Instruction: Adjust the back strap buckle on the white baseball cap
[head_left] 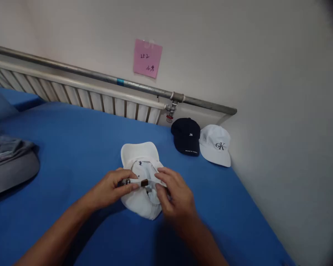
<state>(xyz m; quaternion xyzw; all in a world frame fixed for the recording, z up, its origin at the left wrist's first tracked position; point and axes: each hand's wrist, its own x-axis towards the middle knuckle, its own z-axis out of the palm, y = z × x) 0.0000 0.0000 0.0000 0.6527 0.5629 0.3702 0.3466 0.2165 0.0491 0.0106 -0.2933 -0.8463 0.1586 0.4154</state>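
White cap [140, 201] upside down on blue sheet [72, 147], mid-bed | left hand [112, 188] pinching back strap [135, 182], steadying it | right hand [174, 195] gripping rim, likely keeping opening spread | navy cap [186, 136], second white cap [215, 145] parked by wall

Looks like a bedroom or dormitory room in a home-like setting. Shows a bed spread with a plain blue sheet [72, 147] pushed into the corner of pale painted walls [238, 55]. Has a white slatted radiator [80, 96] along the wall beside the bed, with a metal pipe [99, 77] above it ending in a valve [170, 111]. Carries a pink handwritten note [147, 58] stuck to the wall. Holds folded grey clothing [8, 159] at the left and caps on the sheet: a dark cap [186, 136] and a white lettered cap [215, 145] side by side near the corner.
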